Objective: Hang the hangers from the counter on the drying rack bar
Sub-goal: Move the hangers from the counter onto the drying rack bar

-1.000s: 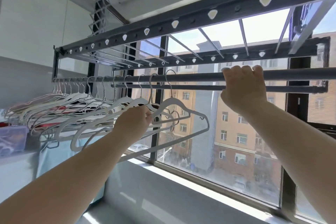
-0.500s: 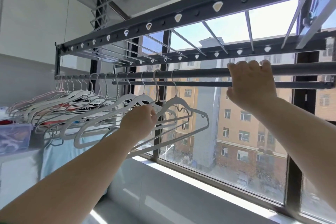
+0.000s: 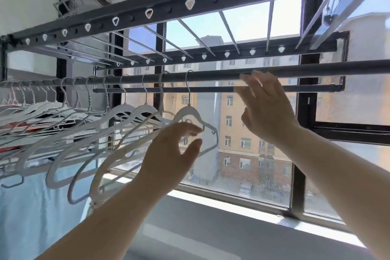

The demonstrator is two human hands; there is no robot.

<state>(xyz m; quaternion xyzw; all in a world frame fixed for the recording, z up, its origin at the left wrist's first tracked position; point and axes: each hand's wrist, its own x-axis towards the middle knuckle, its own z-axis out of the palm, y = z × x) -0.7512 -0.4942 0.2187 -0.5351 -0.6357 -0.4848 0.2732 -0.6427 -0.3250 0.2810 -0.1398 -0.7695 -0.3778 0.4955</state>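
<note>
Hangers (image 3: 187,112), white, curved, hook tubular grey bar (image 3: 221,75).

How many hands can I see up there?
2. The left hand is by the shoulder of the end white hanger, fingers spread; the right hand is open just under the rack bar.

A home laundry balcony: a ceiling drying rack (image 3: 168,9) with hangers (image 3: 126,116) by a window (image 3: 253,164) facing apartment blocks.

drying rack bar (image 3: 211,75): row of white hangers (image 3: 84,116) hooked along it | rightmost hanger (image 3: 188,112): hook over bar | left hand (image 3: 168,154): fingers apart, just beside its shoulder | right hand (image 3: 268,112): fingers spread, blurred, fingertips at bar | window (image 3: 253,164) behind
</note>
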